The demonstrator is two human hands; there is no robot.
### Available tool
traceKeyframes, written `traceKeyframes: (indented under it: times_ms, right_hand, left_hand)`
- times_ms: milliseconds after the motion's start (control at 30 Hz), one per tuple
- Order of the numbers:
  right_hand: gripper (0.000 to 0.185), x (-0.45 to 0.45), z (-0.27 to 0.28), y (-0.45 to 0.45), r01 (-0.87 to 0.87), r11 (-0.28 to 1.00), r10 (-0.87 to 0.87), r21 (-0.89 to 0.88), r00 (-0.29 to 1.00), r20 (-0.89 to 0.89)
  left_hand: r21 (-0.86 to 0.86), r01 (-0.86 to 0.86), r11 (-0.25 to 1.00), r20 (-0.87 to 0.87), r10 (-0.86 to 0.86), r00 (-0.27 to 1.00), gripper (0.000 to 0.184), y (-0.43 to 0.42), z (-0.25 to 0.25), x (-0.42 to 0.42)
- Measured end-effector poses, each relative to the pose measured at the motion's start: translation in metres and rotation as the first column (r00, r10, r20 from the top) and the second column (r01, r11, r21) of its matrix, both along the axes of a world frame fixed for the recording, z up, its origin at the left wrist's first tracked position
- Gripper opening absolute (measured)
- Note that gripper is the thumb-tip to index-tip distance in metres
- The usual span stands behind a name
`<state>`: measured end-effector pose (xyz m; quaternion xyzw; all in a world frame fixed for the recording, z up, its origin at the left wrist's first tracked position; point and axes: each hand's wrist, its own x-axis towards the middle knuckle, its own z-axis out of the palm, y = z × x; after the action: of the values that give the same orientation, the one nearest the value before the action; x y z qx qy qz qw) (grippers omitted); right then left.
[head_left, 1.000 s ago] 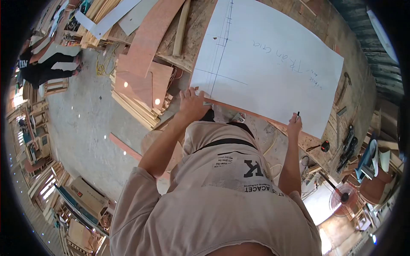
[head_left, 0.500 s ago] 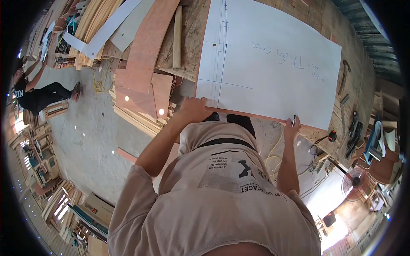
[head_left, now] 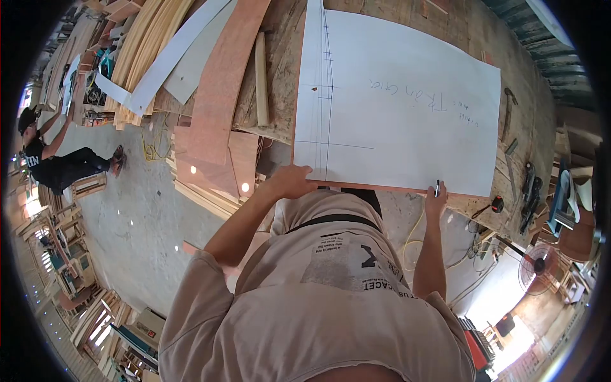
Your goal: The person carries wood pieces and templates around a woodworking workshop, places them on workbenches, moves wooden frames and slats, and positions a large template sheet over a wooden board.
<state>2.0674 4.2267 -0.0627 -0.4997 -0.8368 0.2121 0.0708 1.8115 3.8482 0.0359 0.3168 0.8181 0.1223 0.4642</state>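
Observation:
A large white sheet (head_left: 407, 140) with a thin brown edge lies in front of me on the worktable. Blue ruled lines run along its left part, and handwriting shows upside down near its middle. My left hand (head_left: 294, 182) is closed on the near left corner, thumb on top and fingers mostly hidden below. At the near right edge, my right hand (head_left: 435, 200) is closed around a marker pen (head_left: 437, 188) that points upward. That hand also rests against the sheet's edge.
On the wooden worktable (head_left: 280, 83) lie a wooden stick (head_left: 261, 79), a hammer (head_left: 508, 111) and a tape measure (head_left: 497, 204). Brown plywood strips (head_left: 219, 83) overhang at left. Another person (head_left: 60, 153) stands at far left. A fan (head_left: 538, 265) stands at right.
The view has shifted slightly, so the sheet and table sit lower on the left. Both hands keep their places at the sheet's near edge, the marker pen still in the right.

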Motion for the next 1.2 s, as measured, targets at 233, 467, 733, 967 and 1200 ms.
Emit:
traceKeyframes:
  times_ms: [233,467,733,967,1200]
  right_hand:
    - [0.052,-0.011,0.010,-0.006,0.029,0.999,-0.028,-0.023,0.999,0.020]
    - [0.052,-0.007,0.006,-0.006,-0.012,0.997,0.006,0.070,0.997,0.078]
    - [0.052,-0.027,0.030,-0.009,0.019,1.000,-0.018,-0.006,0.997,0.073]
    - [0.052,-0.009,0.020,-0.002,-0.060,0.998,0.060,-0.008,0.998,0.032]
    - [0.047,0.006,0.020,0.004,-0.045,0.999,0.044,0.008,0.990,0.135]
  left_hand:
    - [0.029,0.014,0.999,0.038,-0.015,0.999,0.050,-0.006,-0.004,-0.009]
    - [0.119,0.040,0.992,-0.076,-0.031,0.997,0.047,-0.016,-0.017,0.003]
    - [0.073,0.001,0.997,-0.082,0.005,0.997,0.043,-0.009,-0.003,0.002]
    - [0.073,-0.108,0.991,-0.124,0.117,0.985,0.039,-0.016,-0.011,0.029]
    - [0.076,-0.084,0.994,-0.171,0.096,0.980,0.047,-0.021,-0.019,0.045]
